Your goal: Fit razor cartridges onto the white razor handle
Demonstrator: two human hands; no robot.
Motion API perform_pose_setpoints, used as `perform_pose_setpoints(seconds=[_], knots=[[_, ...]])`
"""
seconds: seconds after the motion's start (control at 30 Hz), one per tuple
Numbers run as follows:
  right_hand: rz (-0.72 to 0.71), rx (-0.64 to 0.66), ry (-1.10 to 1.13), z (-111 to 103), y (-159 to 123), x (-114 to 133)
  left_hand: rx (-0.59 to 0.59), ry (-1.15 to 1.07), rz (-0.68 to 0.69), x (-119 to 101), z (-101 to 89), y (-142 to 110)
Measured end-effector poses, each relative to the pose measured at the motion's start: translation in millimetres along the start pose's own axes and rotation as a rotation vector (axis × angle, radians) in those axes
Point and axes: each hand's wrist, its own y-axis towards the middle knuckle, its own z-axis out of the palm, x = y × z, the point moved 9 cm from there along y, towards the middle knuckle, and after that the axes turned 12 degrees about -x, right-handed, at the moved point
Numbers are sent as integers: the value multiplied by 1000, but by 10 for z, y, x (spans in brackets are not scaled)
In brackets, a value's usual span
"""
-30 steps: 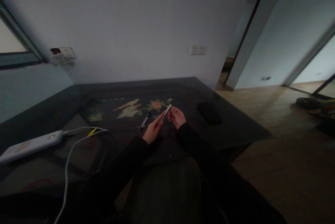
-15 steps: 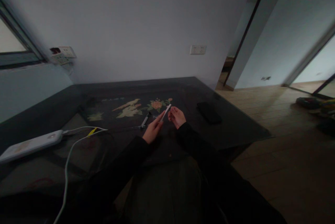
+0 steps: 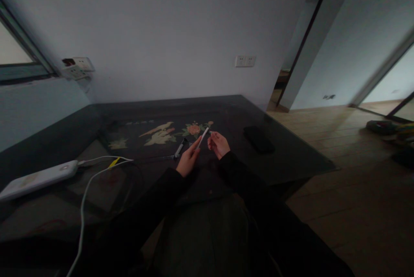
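Note:
My left hand (image 3: 188, 160) pinches the lower end of a slim white pen (image 3: 203, 136) and holds it slanted up to the right above the dark table (image 3: 291, 156). My right hand (image 3: 218, 144) is just right of the pen's upper end, fingers curled in a pinch around something too small to make out. A second pen-like stick with a dark tip (image 3: 180, 148) lies on the table just left of my left hand. Both arms wear black sleeves.
A white power strip (image 3: 37, 178) with a white cable (image 3: 84, 199) lies at the table's left. A black flat object like a phone (image 3: 258, 139) rests to the right of my hands. The tabletop bears a flower and bird picture (image 3: 168, 132). Wooden floor lies to the right.
The white pen has shifted slightly left, away from my right hand, leaving a small gap at its upper end. Little else has moved.

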Motion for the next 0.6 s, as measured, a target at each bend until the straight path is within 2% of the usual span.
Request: perform_pose_setpoints(seconds=[0.17, 0.43, 0.6], knots=[[-3, 3, -1, -1, 1, 3, 39, -50, -47, 31, 30, -17], [-5, -6, -8, -13, -1, 6, 123, -103, -72, -78, 94, -75], [-11, -8, -12, -13, -5, 16, 139, -160, -128, -34, 118, -79]])
